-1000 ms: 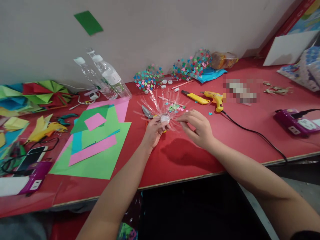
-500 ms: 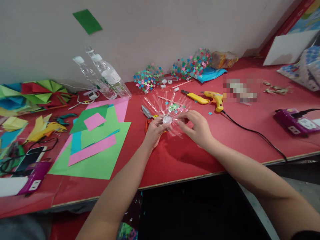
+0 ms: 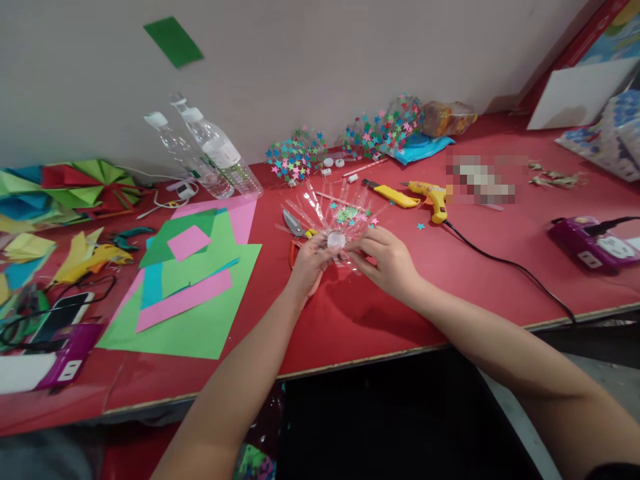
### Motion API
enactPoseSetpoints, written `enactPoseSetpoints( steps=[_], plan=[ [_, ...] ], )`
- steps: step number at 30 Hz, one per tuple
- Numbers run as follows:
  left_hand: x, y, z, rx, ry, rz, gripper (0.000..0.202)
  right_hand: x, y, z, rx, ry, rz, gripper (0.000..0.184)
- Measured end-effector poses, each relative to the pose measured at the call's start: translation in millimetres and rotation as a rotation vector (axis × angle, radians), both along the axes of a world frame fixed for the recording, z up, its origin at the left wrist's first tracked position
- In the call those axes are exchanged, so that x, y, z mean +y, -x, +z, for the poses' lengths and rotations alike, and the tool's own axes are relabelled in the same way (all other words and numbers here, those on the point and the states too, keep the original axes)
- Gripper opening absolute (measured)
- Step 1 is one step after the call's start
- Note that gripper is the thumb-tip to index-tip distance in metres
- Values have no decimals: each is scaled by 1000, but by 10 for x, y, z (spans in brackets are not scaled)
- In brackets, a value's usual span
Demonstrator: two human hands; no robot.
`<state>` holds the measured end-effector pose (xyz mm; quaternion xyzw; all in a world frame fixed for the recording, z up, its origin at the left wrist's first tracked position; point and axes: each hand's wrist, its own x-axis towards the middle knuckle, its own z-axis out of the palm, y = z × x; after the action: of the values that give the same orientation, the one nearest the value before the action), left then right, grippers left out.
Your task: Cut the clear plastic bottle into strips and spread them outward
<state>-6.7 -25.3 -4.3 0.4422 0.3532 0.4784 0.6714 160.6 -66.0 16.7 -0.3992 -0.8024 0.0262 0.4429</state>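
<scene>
A clear plastic bottle piece cut into many strips (image 3: 313, 205) fans out around its white cap (image 3: 337, 240) at the middle of the red table. My left hand (image 3: 311, 263) is closed on it beside the cap. At the cap's right side, my right hand (image 3: 383, 257) pinches the strips with thumb and fingers. Small star-shaped pieces (image 3: 347, 214) show behind the strips. Scissors (image 3: 295, 225) lie partly hidden behind my left hand. Beyond the strips rest a yellow utility knife (image 3: 397, 197) and a yellow glue gun (image 3: 434, 197).
Coloured paper sheets (image 3: 200, 327) lie on the left, with clear bottles (image 3: 220, 157) behind. Star-covered clear shapes (image 3: 295, 157) stand along the wall. Purple power strips (image 3: 590, 243) sit at both sides. The glue gun's cord (image 3: 510, 267) runs to the front edge.
My right hand has moved slightly left and closer to the cap. The cap now faces up a little more, and my left hand keeps its hold.
</scene>
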Motion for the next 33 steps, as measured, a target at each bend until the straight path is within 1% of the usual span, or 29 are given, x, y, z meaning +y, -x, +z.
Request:
enactPoseSetpoints(
  steps=[4,9,15,17,20,24,29,33],
  plan=[
    [0,0,8,-28,22,16,33,2,1,-36,-42,20,-1,22],
    [-12,-11,5,-42,20,1,35,30,13,-83,-71,46,6,25],
    [-18,-8,39,-8,5,-14,34,28,15,-85,-45,134,27,22],
    [-17,0,52,11,-9,-15,31,11,11,-64,6,115,22,22],
    [-14,7,51,22,-24,-11,30,-9,5,-27,66,48,-1,22],
    [13,18,-14,37,-40,8,34,-13,-3,12,88,-20,-15,18],
    [57,50,-96,33,-47,19,27,-28,-13,48,88,-31,-2,16],
    [45,47,-62,15,-22,37,31,-79,-28,108,147,-53,47,12]
  ],
)
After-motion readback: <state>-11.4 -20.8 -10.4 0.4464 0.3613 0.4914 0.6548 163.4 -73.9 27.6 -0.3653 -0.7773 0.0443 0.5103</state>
